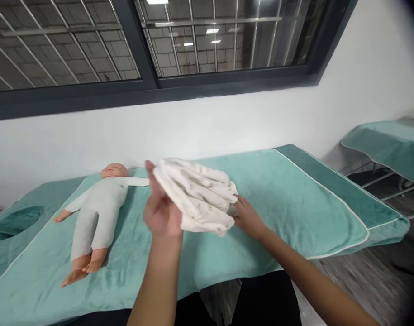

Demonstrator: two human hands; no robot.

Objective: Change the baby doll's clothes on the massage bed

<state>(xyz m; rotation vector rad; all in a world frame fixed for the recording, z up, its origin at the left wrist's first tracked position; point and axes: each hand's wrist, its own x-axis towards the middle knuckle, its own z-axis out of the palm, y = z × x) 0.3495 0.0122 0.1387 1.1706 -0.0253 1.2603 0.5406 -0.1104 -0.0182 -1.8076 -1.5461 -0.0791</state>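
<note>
The bed extends below both hands, and its oval hole lies far to the left of the left hand. The doll rests face-up on the bed, left of the left hand, head toward the wall. The left hand is partly open at the near-left edge of the cloth, one finger raised; motion blur and fabric obscure its other fingers. The bunched cloth is held above the bed, between the hands. The right hand is closed on the cloth's right edge, fingertips partly hidden. A second bed stands well to its right.
</note>
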